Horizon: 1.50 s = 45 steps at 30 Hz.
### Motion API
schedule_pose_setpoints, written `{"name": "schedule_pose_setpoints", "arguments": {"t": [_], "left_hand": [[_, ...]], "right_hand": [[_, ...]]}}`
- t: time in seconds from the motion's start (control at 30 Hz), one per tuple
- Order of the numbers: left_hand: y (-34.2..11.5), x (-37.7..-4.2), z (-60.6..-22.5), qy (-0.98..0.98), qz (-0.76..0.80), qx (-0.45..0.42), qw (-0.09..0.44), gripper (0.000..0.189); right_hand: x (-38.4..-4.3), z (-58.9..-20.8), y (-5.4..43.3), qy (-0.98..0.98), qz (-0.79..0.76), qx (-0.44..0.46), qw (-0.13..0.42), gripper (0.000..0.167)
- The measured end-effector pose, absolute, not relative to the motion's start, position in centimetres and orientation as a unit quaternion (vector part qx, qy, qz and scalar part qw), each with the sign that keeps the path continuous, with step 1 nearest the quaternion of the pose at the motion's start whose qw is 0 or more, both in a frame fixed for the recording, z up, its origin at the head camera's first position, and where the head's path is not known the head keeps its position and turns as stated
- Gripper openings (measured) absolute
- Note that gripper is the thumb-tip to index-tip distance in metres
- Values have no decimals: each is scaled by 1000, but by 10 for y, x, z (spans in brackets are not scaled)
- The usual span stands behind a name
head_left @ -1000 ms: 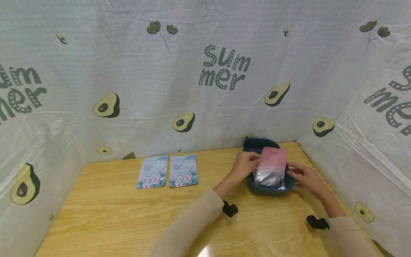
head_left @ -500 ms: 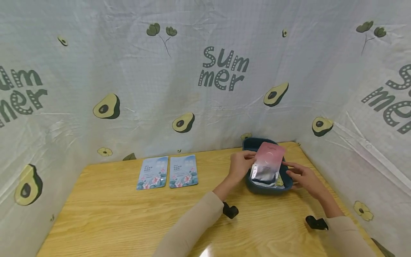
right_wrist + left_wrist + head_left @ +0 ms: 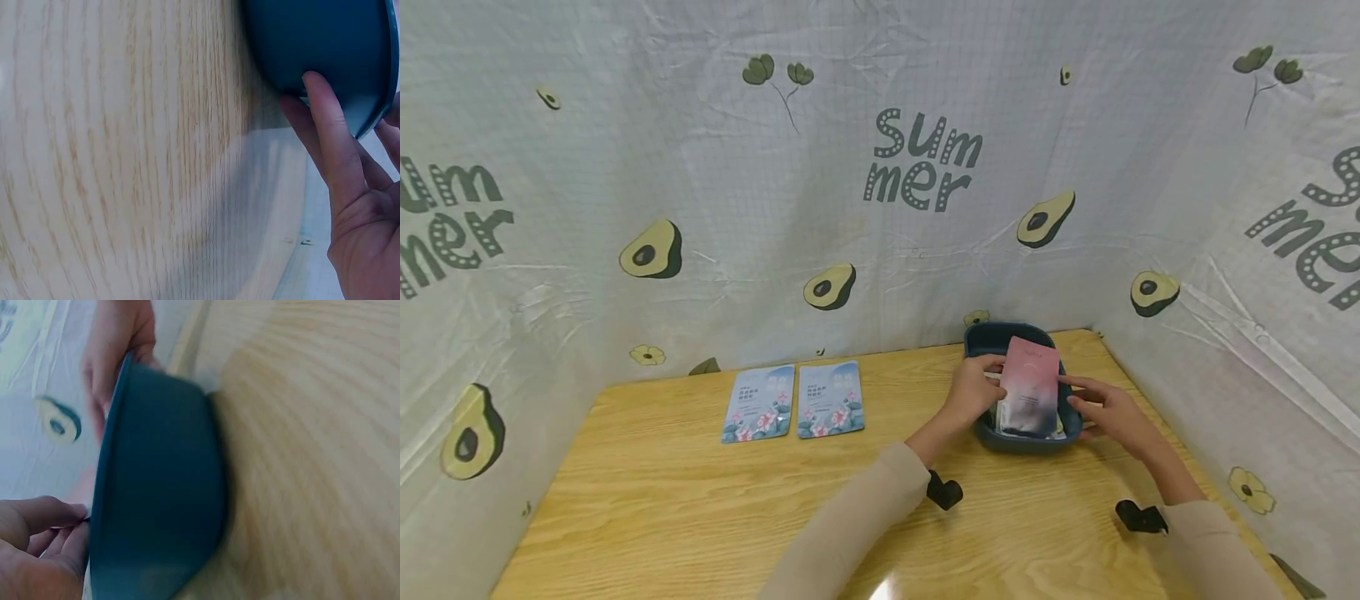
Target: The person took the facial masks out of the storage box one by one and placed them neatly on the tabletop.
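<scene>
A pink-and-silver sachet (image 3: 1030, 387) stands tilted in the dark blue plastic bin (image 3: 1026, 446) at the right rear of the table. My left hand (image 3: 973, 390) pinches its left edge between thumb and fingers. In the left wrist view, that hand (image 3: 44, 547) is at the bin's rim, and the bin's wall (image 3: 159, 475) hides most of the sachet. My right hand (image 3: 1108, 417) holds the bin's right side. The right wrist view shows this hand (image 3: 362, 206) with fingers against the bin's outer wall (image 3: 325, 37) and others at the rim. More packets, mostly hidden, lie under the pink sachet.
Two pale blue sachets with pink flowers, a left one (image 3: 758, 404) and a right one (image 3: 831, 400), lie side by side at the rear of the wooden table (image 3: 700, 508). A printed cloth (image 3: 737, 208) hangs behind and along both sides.
The left hand tilted the pink sachet leftward and up half a second ago, uncovering a yellowish packet, then brought it back more upright and slightly right. The right hand stayed at the bin.
</scene>
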State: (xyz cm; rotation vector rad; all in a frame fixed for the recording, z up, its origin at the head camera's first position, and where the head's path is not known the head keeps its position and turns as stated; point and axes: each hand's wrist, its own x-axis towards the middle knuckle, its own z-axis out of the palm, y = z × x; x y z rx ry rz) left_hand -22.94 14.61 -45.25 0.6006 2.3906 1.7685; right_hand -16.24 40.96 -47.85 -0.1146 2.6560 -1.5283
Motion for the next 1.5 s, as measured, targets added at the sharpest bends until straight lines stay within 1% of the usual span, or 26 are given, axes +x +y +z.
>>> {"name": "schedule_pose_setpoints", "arguments": {"t": [0.07,0.2,0.3,0.4,0.47,0.53,0.73,0.83,1.1,1.5], "left_hand": [[149,-225,-453,805,547,219,70,52],[151,-222,-451,831,498,238,67,51],[150,-224,-449,824,518,223,51,43],[145,-230,-447,805,563,189,21,33],[140,-235,-446,784,598,166,13,29],[133,-241,-444,755,639,142,28,28],[106,-251,-447,621,768,79,132,32],[90,-252,-450,591,789,68,154,33],[50,-252,-455,574,801,45,166,36],[7,-258,-468,577,803,-1,151,36]], "right_hand": [[-163,-478,409,867,-496,-38,38,52],[-163,-479,407,866,-496,-47,37,51],[-162,-479,408,865,-498,-44,37,51],[-162,-479,408,866,-498,-37,36,52],[-162,-479,408,866,-498,-39,36,52],[-162,-477,408,866,-498,-40,34,53],[-162,-475,407,862,-503,-38,37,53],[-162,-475,407,862,-504,-41,38,53],[-162,-476,407,863,-501,-44,39,53],[-162,-474,407,865,-499,-34,44,53]]}}
